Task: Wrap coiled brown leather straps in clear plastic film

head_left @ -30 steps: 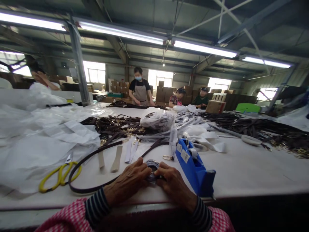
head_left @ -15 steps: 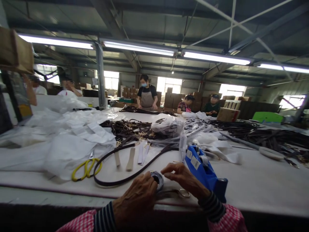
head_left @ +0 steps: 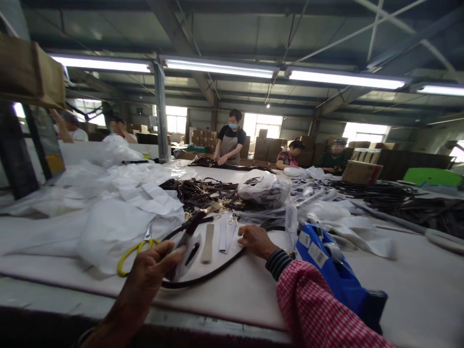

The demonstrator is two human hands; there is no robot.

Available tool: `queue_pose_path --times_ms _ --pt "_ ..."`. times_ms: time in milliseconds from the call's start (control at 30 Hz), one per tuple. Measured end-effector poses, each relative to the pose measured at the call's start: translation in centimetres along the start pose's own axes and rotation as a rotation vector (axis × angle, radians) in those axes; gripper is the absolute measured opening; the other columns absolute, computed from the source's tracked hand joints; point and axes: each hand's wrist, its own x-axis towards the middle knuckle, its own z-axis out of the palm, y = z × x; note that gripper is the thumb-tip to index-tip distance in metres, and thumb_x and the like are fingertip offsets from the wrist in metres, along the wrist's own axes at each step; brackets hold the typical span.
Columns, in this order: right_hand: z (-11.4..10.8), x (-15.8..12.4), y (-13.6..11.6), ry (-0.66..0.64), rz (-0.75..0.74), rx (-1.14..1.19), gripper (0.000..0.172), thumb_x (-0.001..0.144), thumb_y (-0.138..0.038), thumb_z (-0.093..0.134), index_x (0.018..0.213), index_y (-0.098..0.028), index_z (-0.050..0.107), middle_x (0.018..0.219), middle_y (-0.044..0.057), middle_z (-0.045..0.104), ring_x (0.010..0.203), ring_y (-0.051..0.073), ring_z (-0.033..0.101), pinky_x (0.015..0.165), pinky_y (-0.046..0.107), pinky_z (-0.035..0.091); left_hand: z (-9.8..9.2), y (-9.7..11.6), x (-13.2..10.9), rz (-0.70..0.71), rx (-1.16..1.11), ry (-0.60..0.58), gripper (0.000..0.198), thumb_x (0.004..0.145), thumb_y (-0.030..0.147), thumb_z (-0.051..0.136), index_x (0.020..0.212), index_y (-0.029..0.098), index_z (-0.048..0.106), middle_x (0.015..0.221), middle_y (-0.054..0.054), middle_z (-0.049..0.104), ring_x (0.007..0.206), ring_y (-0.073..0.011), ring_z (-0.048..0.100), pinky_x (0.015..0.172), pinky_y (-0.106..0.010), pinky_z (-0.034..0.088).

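Observation:
My left hand (head_left: pixel 154 270) is raised over the near edge of the white table (head_left: pixel 398 285). Its fingers pinch the end of a dark strap (head_left: pixel 190 241) that looks wrapped in pale film. The strap loops away over the table to the right (head_left: pixel 217 268). My right hand (head_left: pixel 253 240) reaches forward and rests on the table where that strap runs. Its fingers are curled down, and what is under them is hidden. Just left of it lie white strips (head_left: pixel 224 238) and a beige strip (head_left: pixel 208 241).
Yellow-handled scissors (head_left: pixel 135 251) lie by a heap of white plastic bags (head_left: pixel 108 217). A blue tape dispenser (head_left: pixel 337 275) stands at my right. Piles of dark straps (head_left: pixel 203 191) and a filled clear bag (head_left: pixel 263 188) sit mid-table. Several people work at the far side.
My hands have parted. The left one lifted a strap end up and to the left, and the right one reached forward to the strips. The view has swung left.

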Motion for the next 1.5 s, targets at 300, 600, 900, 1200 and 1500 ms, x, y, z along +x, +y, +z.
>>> queue_pose_path --times_ms 300,600,900,1200,1500 --pt "0.2 1.9 -3.4 -0.156 -0.346 -0.226 0.018 0.092 -0.014 0.055 0.097 -0.018 0.072 0.11 0.009 0.072 0.102 0.021 0.067 0.078 0.028 0.045 0.2 1.3 -0.2 -0.091 -0.26 0.03 0.033 0.061 0.038 0.089 0.072 0.017 0.067 0.067 0.002 0.063 0.063 -0.0127 0.054 0.058 -0.02 0.045" --pt "0.1 2.7 -5.2 -0.186 -0.503 -0.32 0.021 0.095 -0.008 0.051 0.096 -0.015 0.071 0.106 0.011 0.072 0.098 0.021 0.066 0.075 0.029 0.043 -0.4 1.0 -0.6 -0.055 -0.267 0.021 0.036 0.069 0.043 0.088 0.084 0.019 0.065 0.074 0.003 0.065 0.064 -0.0124 0.055 0.061 -0.022 0.046" --pt "2.2 3.5 -4.6 -0.051 -0.407 -0.2 0.021 0.098 -0.009 0.052 0.098 -0.017 0.072 0.104 0.009 0.073 0.096 0.019 0.068 0.076 0.026 0.042 -0.5 2.0 -0.8 -0.034 -0.375 0.049 0.032 0.064 0.031 0.089 0.083 0.018 0.067 0.081 0.002 0.07 0.079 -0.0172 0.064 0.065 -0.022 0.049" --pt "3.5 4.2 -4.7 0.067 -0.268 0.069 0.012 0.09 -0.021 0.07 0.08 -0.016 0.074 0.087 0.005 0.075 0.082 0.018 0.067 0.071 0.025 0.041 -0.2 2.1 -0.6 -0.012 -0.406 0.108 0.039 0.066 0.042 0.092 0.082 0.016 0.067 0.087 -0.002 0.073 0.086 -0.021 0.068 0.071 -0.026 0.052" --pt "-2.7 1.0 -4.8 0.529 -0.082 0.413 0.025 0.099 -0.035 0.047 0.083 -0.02 0.059 0.089 0.007 0.066 0.092 0.022 0.058 0.084 0.033 0.045 0.6 1.9 -0.5 -0.001 -0.398 -0.001 0.034 0.074 0.043 0.089 0.086 0.015 0.073 0.086 -0.002 0.071 0.08 -0.016 0.062 0.073 -0.026 0.052"
